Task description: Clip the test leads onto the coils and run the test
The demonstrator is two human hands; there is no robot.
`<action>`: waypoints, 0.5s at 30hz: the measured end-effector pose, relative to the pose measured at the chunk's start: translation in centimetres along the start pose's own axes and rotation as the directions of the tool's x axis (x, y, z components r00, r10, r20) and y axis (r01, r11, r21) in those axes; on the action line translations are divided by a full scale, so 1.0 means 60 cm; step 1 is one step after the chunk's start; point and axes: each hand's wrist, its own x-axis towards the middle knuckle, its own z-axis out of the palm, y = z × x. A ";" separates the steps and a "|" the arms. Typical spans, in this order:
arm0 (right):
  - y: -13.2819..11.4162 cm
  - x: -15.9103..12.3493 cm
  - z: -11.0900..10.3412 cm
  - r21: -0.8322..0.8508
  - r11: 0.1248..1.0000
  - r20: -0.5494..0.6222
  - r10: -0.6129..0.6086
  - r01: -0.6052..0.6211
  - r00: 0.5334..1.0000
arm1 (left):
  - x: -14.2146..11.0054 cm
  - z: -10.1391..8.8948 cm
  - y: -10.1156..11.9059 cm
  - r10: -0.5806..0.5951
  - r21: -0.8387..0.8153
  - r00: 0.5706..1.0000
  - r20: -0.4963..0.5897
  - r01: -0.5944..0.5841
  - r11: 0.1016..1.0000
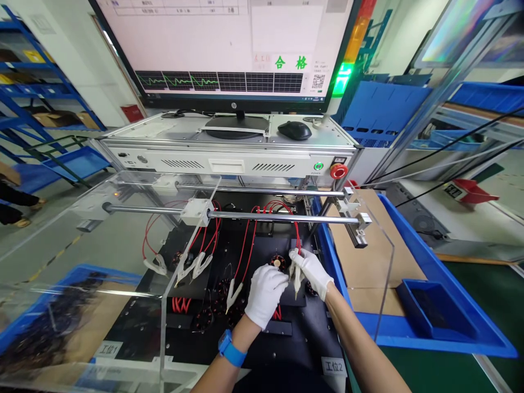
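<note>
**Head view: two gloved hands at a coil and a clip**

Much is hard to read here. The left hand [265,293] covers most of what lies under it, so its fingertips are hidden and I cannot tell whether they pinch anything; its fingers curl down just below the coil [277,263]. Only the coil's top shows, a small dark round part with a pale centre, lying flat with its axis upward, on the black fixture [229,327]. The right hand [311,272], just right of the coil, pinches a pale clip [296,275]. The clip hangs with its long axis near vertical, tip down, and its red wire [297,236] runs up from the fingers to the rail [282,217]. Left of the left hand, another clip [233,293] lies slanted, tip pointing down-left. A clear shield [135,262] blurs the parts further left.
</note>
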 end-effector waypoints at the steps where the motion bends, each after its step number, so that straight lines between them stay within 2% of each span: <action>1: -0.002 -0.002 0.000 0.010 1.000 0.005 0.005 -0.005 1.000 | 0.000 0.000 0.000 0.001 -0.004 1.000 -0.002 -0.001 1.000; 3: -0.004 -0.006 -0.005 0.037 0.999 0.040 0.029 -0.030 0.999 | -0.001 0.003 -0.001 -0.019 -0.013 1.000 -0.008 0.019 1.000; 6: 0.003 -0.004 -0.021 0.113 0.991 0.093 0.059 -0.069 0.994 | -0.004 0.008 -0.006 -0.112 -0.053 0.994 -0.022 0.110 0.992; 8: 0.015 0.003 -0.032 0.165 0.984 0.002 0.067 -0.066 0.998 | -0.006 0.010 -0.008 -0.167 -0.095 0.986 -0.023 0.164 0.982; 11: 0.031 0.012 -0.039 0.165 0.986 -0.209 0.069 -0.034 0.975 | -0.006 0.009 -0.009 -0.192 -0.133 0.981 -0.014 0.188 0.973; 15: 0.038 0.017 -0.032 0.118 0.993 -0.280 0.009 0.025 0.960 | -0.005 0.006 -0.006 -0.196 -0.138 0.981 -0.007 0.193 0.971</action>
